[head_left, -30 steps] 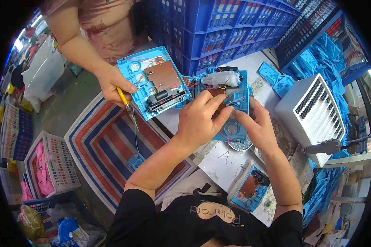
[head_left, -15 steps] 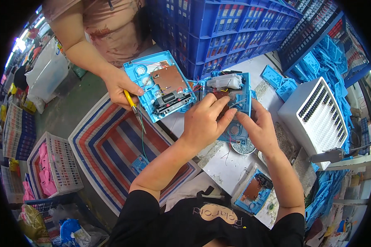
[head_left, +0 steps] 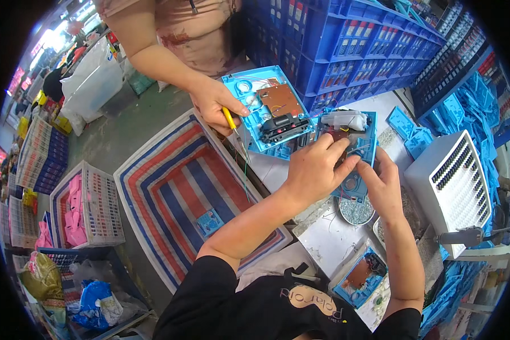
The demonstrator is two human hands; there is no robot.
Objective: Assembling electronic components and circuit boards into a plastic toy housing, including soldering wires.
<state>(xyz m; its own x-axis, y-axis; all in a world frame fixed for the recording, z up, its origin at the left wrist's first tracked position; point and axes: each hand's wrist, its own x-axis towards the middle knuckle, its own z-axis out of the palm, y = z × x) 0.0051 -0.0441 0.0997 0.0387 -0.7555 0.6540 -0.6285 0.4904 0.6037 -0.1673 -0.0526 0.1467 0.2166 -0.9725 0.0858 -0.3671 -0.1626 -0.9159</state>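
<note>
My right hand [head_left: 386, 184] grips the right edge of an open blue plastic housing [head_left: 370, 133], thumb on top and fingers curled round the side. Over the same housing bends my left hand [head_left: 314, 170]. Its index and middle fingers press in by the brown circuit board, and its thumb points toward my right thumb. What its fingertips pinch, if anything, is hidden. A white plastic part [head_left: 345, 119] lies along the housing's far end. Across from me, another person's hand [head_left: 215, 105] holds a second blue housing [head_left: 243, 86] with a brown board [head_left: 280, 98], and a yellow-handled metal tool [head_left: 229, 118].
Blue crates [head_left: 357, 51] stand at the back. Right of my hands are a round dish of small metal pieces [head_left: 356, 211] and a white box of black pegs [head_left: 456, 181]. Another blue housing [head_left: 360, 277] lies near me. A striped-lined bin [head_left: 178, 187] stands left.
The whole view has shifted, so everything sits further right. The other person's housing has come a little closer to mine. My hands keep nearly the same grip on the housing.
</note>
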